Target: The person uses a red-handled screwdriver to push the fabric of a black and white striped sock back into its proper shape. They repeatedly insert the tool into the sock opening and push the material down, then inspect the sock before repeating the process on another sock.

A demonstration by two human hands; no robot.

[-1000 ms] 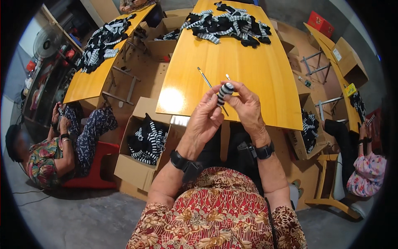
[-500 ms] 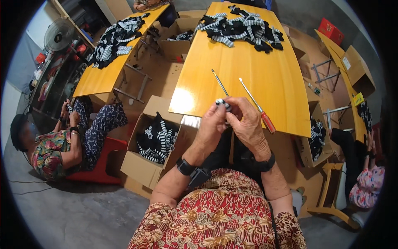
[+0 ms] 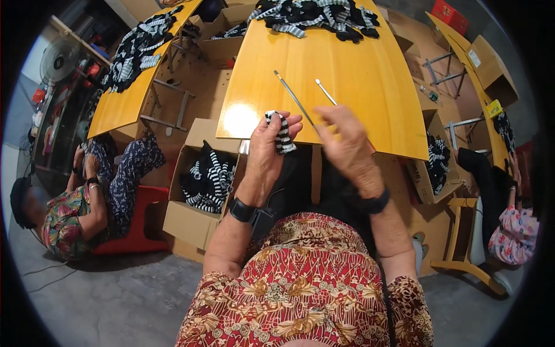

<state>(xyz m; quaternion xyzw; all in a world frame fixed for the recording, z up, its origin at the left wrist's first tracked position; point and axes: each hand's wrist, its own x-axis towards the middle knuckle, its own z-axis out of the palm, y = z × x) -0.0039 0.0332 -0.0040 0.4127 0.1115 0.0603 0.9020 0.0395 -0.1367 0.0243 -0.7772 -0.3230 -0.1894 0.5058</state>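
My left hand (image 3: 263, 156) is closed on a small black-and-white striped knit piece (image 3: 282, 134), held at the near edge of the yellow table (image 3: 376, 75). My right hand (image 3: 350, 151) is blurred and lies over the table edge, apart from the knit piece. Two thin metal rods rest on the table: a long one (image 3: 293, 97) and a shorter one (image 3: 324, 91) whose near end runs under my right fingers. I cannot see whether that hand grips it.
A heap of striped knitwear (image 3: 315, 14) covers the table's far end. An open cardboard box (image 3: 188, 222) of striped pieces stands at my left. A seated person (image 3: 75, 202) works at the left, another (image 3: 514, 228) at the right. A second yellow table (image 3: 124, 107) is far left.
My hands, both on the knit piece before, have parted. The left keeps the piece; the right has moved right onto the tool lying at the table edge.
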